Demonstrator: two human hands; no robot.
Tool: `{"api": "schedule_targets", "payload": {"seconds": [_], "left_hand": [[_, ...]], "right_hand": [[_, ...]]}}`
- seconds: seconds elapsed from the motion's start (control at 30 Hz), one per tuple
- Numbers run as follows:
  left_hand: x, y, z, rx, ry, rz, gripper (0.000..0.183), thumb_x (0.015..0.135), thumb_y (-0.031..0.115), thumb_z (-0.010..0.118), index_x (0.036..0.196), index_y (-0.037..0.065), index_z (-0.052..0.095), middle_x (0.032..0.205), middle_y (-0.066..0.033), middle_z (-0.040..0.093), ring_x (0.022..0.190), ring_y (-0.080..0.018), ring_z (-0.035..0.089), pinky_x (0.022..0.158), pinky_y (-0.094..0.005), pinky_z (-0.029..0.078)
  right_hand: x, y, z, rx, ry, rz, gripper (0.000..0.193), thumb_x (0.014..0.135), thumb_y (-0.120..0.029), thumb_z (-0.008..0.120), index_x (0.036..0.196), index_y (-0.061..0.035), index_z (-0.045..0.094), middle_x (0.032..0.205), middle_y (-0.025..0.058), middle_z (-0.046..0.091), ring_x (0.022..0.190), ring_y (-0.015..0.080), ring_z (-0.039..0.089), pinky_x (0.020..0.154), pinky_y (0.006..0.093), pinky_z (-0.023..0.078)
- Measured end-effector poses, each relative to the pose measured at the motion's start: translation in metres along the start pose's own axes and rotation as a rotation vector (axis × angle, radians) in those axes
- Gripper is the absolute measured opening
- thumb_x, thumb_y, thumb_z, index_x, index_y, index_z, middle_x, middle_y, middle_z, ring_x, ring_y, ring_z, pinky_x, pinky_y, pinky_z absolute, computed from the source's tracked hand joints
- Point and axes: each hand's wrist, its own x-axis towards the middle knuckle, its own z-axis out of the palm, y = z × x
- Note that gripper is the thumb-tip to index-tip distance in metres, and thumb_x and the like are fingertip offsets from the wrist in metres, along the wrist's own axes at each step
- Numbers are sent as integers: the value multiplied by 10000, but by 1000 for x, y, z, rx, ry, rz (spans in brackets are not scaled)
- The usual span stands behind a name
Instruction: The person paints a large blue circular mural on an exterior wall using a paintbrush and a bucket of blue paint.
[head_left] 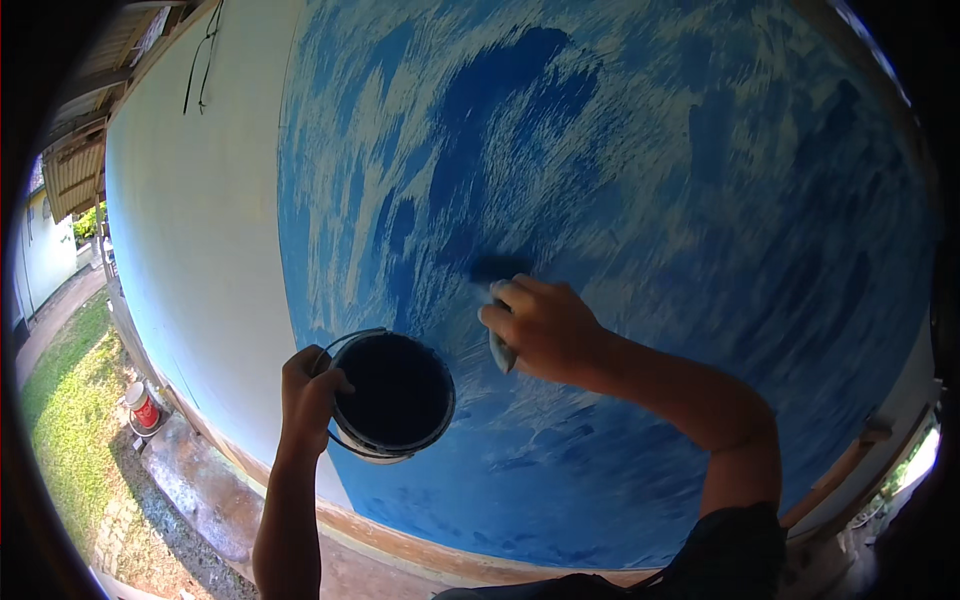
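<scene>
My right hand (545,328) is closed around a paintbrush (502,350), its pale handle pointing down and its dark bristles against the wall. The bristles look smeared by motion. Streaky blue paint covers this part of the wall (620,190), with whitish patches showing through. Lower left of the brush, my left hand (308,395) grips a round paint bucket (385,452) at its rim, with the wire handle beside the fingers. The bucket's mouth faces me; its inside looks very dark, so how much paint it holds cannot be told.
Left of the blue area is a pale wall section (200,200), with a dark cord (205,65) hanging near its top. A red and white can (141,405) stands by the wall's foot, beside a grass strip (65,390). A wooden piece (835,475) leans at lower right.
</scene>
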Motion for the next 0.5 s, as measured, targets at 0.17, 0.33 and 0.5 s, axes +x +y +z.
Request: {"api": "schedule_targets", "payload": {"seconds": [0.17,0.33,0.5], "left_hand": [[26,41,20,112,-73,82,175,642,-37,620,666,45,467,641,1,400,584,-108,366,523,-296,320],[37,108,46,247,-191,75,108,684,-17,648,680,16,546,625,-31,484,544,-117,437,502,-310,337],[40,143,69,337,-252,143,86,681,-7,635,700,23,557,640,-33,490,558,-126,470,505,-299,356]], "right_hand": [[12,81,-71,256,352,267,32,852,-44,749,876,-28,738,781,134,738,694,235,733,627,343,599],[19,154,-181,-566,578,321,82,859,-85,761,937,-70,742,768,89,687,702,220,690,644,371,586],[6,173,-149,-809,483,240,129,862,-124,763,950,-60,695,939,112,688,880,212,682,666,389,597]]}}
